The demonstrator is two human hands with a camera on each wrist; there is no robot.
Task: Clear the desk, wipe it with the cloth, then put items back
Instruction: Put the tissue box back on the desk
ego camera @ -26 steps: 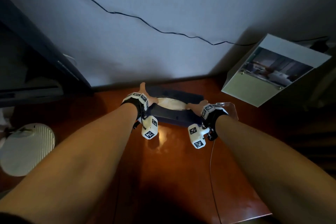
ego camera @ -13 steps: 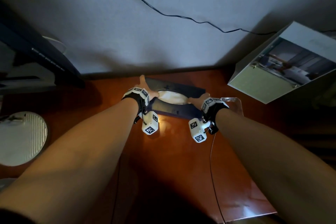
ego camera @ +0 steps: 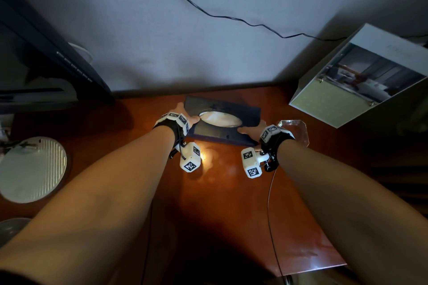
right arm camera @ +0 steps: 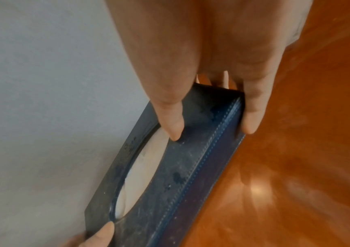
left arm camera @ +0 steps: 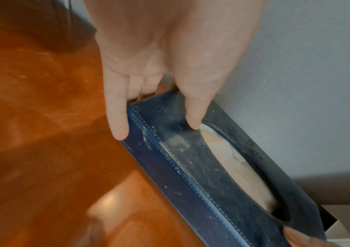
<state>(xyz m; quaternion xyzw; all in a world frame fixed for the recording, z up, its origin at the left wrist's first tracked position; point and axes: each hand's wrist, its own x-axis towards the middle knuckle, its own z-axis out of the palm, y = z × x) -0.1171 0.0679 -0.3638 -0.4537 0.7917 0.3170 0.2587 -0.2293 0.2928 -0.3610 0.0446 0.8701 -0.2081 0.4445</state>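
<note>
A dark blue tissue box [ego camera: 217, 133] with an oval opening and pale tissue inside sits at the far side of the wooden desk [ego camera: 220, 203], close to the wall. My left hand [ego camera: 188, 114] grips its left end, thumb on top by the opening and fingers down the side. My right hand [ego camera: 251, 128] grips the right end the same way. The wrist views show the dusty box top [left arm camera: 191, 167] [right arm camera: 180, 167] with each hand [left arm camera: 156, 127] [right arm camera: 212, 132] clamped over an end. Whether the box rests on the desk or hangs just above it, I cannot tell.
A clear plastic piece [ego camera: 297, 129] lies right of the box. A white-and-green box [ego camera: 356, 76] stands at the right. A round white ribbed object [ego camera: 32, 169] and a dark monitor [ego camera: 58, 60] are on the left. A thin cable [ego camera: 271, 215] crosses the desk.
Both hands keep their hold on the tissue box, which has shifted slightly toward the wall. The head view has tilted, so the wall takes up more of it.
</note>
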